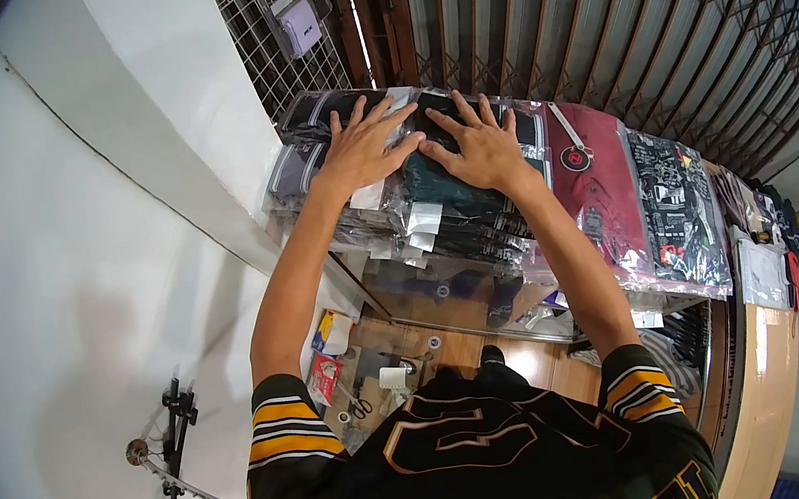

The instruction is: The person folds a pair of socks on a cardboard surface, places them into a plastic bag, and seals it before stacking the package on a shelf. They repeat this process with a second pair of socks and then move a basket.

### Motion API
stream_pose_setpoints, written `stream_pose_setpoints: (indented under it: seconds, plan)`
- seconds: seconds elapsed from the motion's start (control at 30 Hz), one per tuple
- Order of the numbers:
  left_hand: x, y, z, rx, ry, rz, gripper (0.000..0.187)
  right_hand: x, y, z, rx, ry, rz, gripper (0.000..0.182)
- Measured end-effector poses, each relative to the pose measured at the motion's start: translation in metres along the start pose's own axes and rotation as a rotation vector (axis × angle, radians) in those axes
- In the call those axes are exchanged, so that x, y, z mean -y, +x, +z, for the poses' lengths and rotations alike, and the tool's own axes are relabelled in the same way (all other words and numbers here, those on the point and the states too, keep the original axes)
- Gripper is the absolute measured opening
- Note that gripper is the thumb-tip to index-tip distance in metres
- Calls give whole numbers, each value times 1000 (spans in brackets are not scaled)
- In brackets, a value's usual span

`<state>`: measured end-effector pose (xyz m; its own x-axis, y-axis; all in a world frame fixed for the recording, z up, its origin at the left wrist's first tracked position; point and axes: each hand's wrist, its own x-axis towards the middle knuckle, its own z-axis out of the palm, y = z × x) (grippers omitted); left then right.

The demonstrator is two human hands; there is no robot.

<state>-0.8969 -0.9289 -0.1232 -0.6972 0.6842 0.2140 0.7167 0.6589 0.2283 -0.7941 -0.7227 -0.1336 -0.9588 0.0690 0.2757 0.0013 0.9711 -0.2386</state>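
Note:
Both my hands lie on stacks of folded dark clothes in clear plastic bags (431,183). Fingers spread, my left hand (366,148) rests on the left stack, its thumb pointing toward the other hand. My right hand (482,146) is spread flat over a black bagged garment, just above a dark green one. The two thumbs almost meet. Right of my right hand lies a maroon bagged garment (603,187) with a round black tag (575,158) on a white strap. Beyond it is a black printed garment (676,203) in plastic.
A folding metal gate (580,14) stands behind the stacks, with a wire grid (259,26) holding a small lilac package (300,27) beside it. A white wall (85,240) is at left. Below are a glass case (456,293), scissors (361,408) and boxes. More clothes (785,229) are at right.

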Motion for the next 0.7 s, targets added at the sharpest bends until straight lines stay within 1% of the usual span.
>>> stream_pose_setpoints:
  seconds: [0.2,0.33,0.4,0.47,0.53,0.57,0.63,0.67,0.7]
  plan:
    - [1,1,-4,-1,-28,-5,68,0,2,-3,-24,63,10,87]
    - [-3,-2,-15,-21,-51,-2,69,-1,-5,-15,-191,212,-10,86]
    - [-5,-6,-20,-57,-53,1,71,-1,-18,-27,-278,251,-20,79]
    - [-18,-23,-36,-162,-140,41,68,-4,-35,-39,-350,298,-31,76]
    - [-22,-45,-43,-271,-239,92,65,-7,-65,-53,-443,329,-62,68]
    - [-23,-57,-45,-339,-304,154,66,-11,-82,-60,-474,361,-62,65]
    - [-25,-92,-46,-395,-553,270,69,-26,-119,-62,-556,406,-36,58]
    - [-26,-116,-35,-386,-854,241,69,-36,-140,-61,-606,419,-9,53]
    - [-24,-140,-19,-368,-1154,209,69,-44,-162,-56,-664,493,91,47]
